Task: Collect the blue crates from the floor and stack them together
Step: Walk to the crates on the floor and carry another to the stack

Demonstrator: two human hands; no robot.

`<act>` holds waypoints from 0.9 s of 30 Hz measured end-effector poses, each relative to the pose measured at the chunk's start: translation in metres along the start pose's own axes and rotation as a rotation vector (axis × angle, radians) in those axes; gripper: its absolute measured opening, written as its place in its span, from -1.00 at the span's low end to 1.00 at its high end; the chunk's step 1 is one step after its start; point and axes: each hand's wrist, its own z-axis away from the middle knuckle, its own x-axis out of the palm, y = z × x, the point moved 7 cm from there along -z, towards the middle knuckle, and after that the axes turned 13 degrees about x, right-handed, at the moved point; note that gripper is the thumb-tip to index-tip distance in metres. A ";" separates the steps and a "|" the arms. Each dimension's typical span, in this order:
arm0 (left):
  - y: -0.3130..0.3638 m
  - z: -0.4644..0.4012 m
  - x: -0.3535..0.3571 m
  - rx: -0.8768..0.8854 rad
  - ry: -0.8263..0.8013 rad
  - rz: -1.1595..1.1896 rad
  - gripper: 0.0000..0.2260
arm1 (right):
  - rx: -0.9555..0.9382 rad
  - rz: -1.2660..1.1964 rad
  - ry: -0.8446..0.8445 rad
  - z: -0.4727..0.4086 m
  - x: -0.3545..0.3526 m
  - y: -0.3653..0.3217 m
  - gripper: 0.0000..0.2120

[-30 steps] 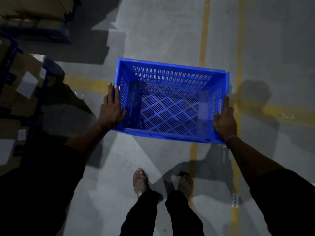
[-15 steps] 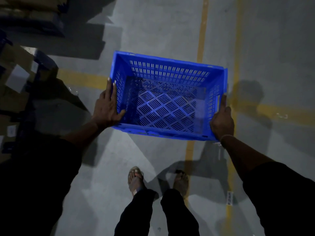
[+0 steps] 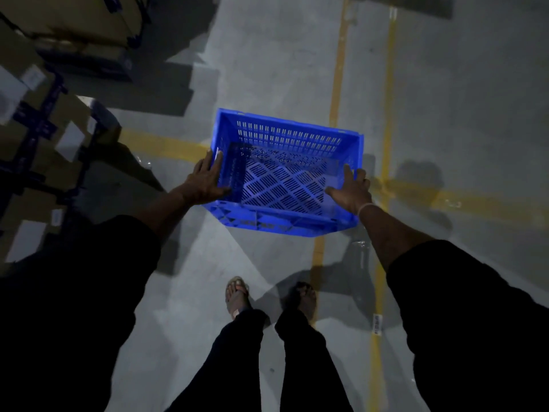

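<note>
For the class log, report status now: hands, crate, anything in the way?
Left hand flat on the blue crate, left wall; right hand on its right wall. Crate empty. Cardboard boxes at left; floor ahead open.

Grey floor (image 3: pixel 267 69) bears yellow lines (image 3: pixel 337 84) and cardboard boxes (image 3: pixel 44 150).

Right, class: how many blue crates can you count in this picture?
1. The blue crate is between the two hands, over the grey floor ahead of the feet. Others may lie out of view.
</note>
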 end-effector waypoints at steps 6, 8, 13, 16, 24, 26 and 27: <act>0.022 0.069 -0.021 0.086 0.183 0.119 0.25 | -0.153 -0.031 0.061 0.065 -0.046 -0.034 -0.06; 0.034 0.097 -0.024 0.101 0.248 0.166 0.25 | -0.203 -0.019 0.082 0.084 -0.057 -0.048 -0.06; 0.056 0.159 -0.023 0.020 0.413 0.245 0.22 | -0.361 -0.014 0.045 0.117 -0.072 -0.079 -0.04; 0.068 0.196 -0.020 -0.068 0.508 0.263 0.15 | -0.503 0.009 -0.008 0.134 -0.072 -0.097 -0.06; 0.105 0.286 0.029 -0.298 0.773 0.398 -0.06 | -0.777 0.108 -0.163 0.179 -0.060 -0.131 0.04; 0.117 0.310 0.049 -0.348 0.837 0.445 -0.07 | -0.847 0.143 -0.205 0.194 -0.052 -0.139 0.03; 0.123 0.320 0.058 -0.364 0.864 0.464 -0.08 | -0.877 0.159 -0.224 0.200 -0.048 -0.143 0.02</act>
